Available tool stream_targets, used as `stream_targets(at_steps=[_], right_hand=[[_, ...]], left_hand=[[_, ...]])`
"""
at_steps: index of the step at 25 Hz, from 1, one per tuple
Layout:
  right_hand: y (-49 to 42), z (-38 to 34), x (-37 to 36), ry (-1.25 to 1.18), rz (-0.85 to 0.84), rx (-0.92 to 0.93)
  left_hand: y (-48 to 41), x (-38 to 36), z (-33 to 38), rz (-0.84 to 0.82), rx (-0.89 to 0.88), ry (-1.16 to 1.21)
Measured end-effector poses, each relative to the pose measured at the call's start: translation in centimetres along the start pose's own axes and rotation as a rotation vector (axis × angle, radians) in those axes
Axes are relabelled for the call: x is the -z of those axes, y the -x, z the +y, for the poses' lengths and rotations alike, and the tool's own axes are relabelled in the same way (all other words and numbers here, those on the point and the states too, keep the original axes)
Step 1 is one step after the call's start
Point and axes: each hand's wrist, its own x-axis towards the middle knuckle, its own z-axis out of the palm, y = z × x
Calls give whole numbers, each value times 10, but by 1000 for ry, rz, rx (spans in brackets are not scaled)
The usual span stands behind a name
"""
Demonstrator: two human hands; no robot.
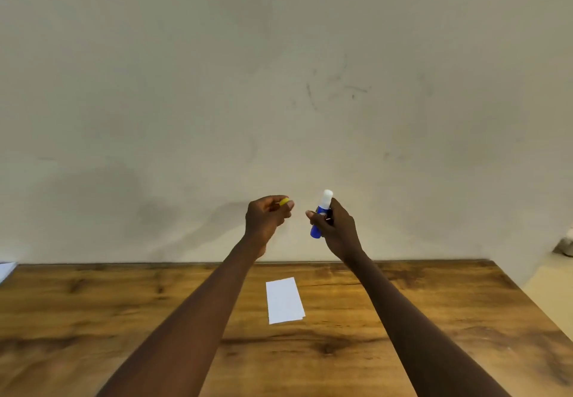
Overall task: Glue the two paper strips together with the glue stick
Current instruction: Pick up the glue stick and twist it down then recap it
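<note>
Pale, scuffed plaster wall (279, 71) fills the upper part of the head view, with faint grey streaks and smudges. Below it lies a wooden surface (124, 319), warm brown with dark knots and flowing grain.

White paper strips (284, 300) lie flat near the middle of the surface: smooth and rectangular, long side running away from the person. A second edge peeks out at the near right corner, so one seems to lie on the other.

Both hands are raised above and beyond the paper strips, in front of the wall. The right hand (336, 229), up and to the right of the strips, has its grip wrapped round the glue stick (321, 210), a blue plastic cylinder held nearly upright. Its rounded white tip stands bare above the fingers. The left hand (266, 217), above the strips and slightly left, pinches a small yellow cap (284, 202) in its fingertips, apart from the glue stick.

A white sheet corner (6, 269) shows far left of the strips.
</note>
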Motion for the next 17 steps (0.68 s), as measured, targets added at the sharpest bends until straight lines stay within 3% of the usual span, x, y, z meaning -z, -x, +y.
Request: stream_targets(at_steps=[6, 17], right_hand=[[26, -72, -25, -160, -60, 102], [37, -139, -42, -552, -226, 68]], left_hand=[[40, 50, 51, -136, -18, 274], [59, 73, 97, -254, -112, 211]])
